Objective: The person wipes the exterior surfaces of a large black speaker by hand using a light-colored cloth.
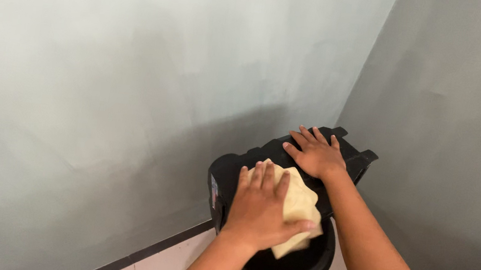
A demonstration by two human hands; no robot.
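- While one yellow cloth [299, 205] lies under it, the left hand [261, 208] presses flat, fingers together, gripping nothing.
- Beyond it, the right hand [315, 154] rests splayed on one black toilet tank [236, 174].

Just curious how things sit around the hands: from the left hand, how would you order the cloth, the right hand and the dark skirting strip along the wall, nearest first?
1. Cloth: directly under the left hand, touching it.
2. Right hand: up and to the right, flat on the black chair.
3. Skirting strip: lower left, at the foot of the wall, clearly farthest.
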